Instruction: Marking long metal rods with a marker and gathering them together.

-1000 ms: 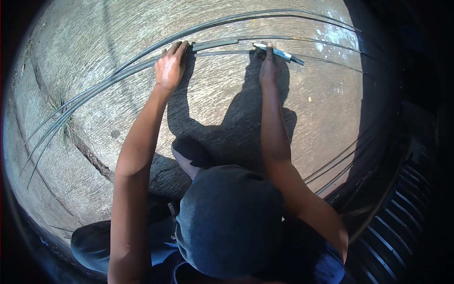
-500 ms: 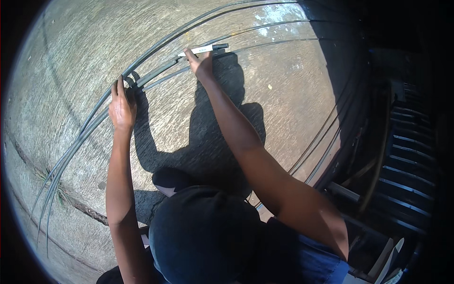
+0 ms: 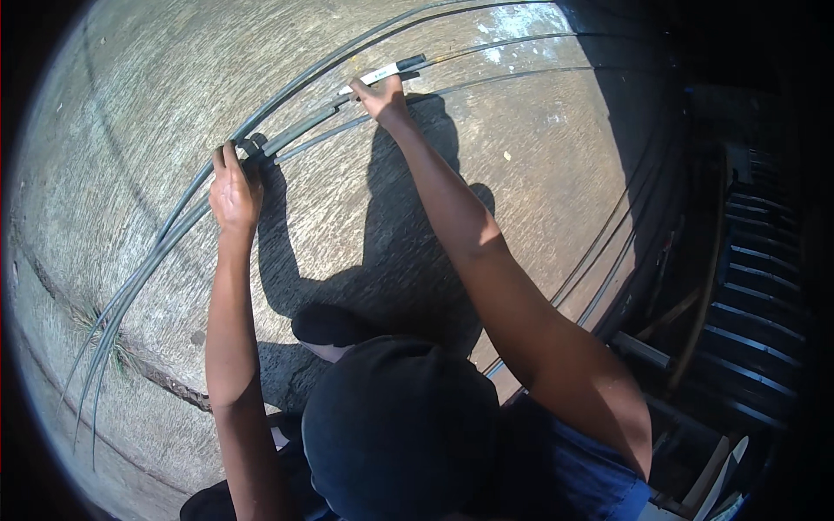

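Note:
My left hand (image 3: pixel 234 189) is closed around a bundle of long grey cables (image 3: pixel 300 130) a little above the rough concrete. The cables spread beyond it to the upper right, and their loose ends hang down at the lower left. On one cable a thicker grey length ends in a step close to my right hand (image 3: pixel 382 100). Between the fingers of that hand is a marker pen (image 3: pixel 380 75) with a white barrel and a black end. Its pale tip is at the stepped cable; whether it touches cannot be made out.
Sunlit concrete ground (image 3: pixel 521 226) carries my shadow. On the right, in shade, stands a dark slatted metal grille (image 3: pixel 756 304). More thin cables (image 3: pixel 599 252) run along the shadow's edge. Grass (image 3: pixel 122 352) grows from a crack at the lower left. White paint stains mark the top.
The marker pen is tilted more steeply, its black end raised, with my right hand slightly higher. My left hand keeps its hold on the cables. The whole view has shifted a little.

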`<state>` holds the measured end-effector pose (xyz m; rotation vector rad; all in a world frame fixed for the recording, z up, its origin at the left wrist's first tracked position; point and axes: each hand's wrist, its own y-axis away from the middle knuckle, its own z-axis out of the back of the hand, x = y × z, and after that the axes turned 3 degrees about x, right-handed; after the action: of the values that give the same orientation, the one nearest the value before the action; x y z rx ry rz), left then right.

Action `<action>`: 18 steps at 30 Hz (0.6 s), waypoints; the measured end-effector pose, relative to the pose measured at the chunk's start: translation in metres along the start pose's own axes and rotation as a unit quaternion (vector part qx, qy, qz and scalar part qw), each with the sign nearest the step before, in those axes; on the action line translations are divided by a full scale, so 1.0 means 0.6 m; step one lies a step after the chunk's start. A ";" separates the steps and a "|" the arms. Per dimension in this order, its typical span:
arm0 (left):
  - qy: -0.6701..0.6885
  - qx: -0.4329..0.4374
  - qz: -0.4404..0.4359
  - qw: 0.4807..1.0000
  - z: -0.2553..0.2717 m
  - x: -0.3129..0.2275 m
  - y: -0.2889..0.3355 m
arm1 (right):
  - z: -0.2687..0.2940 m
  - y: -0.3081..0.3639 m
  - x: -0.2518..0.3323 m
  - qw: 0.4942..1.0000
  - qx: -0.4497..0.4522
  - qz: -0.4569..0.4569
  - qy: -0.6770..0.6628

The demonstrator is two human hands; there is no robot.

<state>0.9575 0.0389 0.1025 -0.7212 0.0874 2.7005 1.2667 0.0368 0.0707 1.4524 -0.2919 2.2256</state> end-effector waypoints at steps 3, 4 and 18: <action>-0.006 -0.014 0.004 1.000 0.005 -0.004 0.001 | 0.001 -0.001 0.010 0.999 -0.008 0.030 0.015; -0.003 -0.017 -0.005 1.000 0.007 -0.003 0.002 | 0.002 0.001 0.015 0.999 -0.007 0.004 0.040; -0.005 0.005 0.025 1.000 0.004 -0.006 -0.005 | 0.000 -0.002 -0.016 0.994 0.076 0.063 -0.045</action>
<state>0.9602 0.0410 0.1064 -0.7109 0.1166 2.7490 1.2704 0.0353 0.0618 1.6593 -0.2538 2.3305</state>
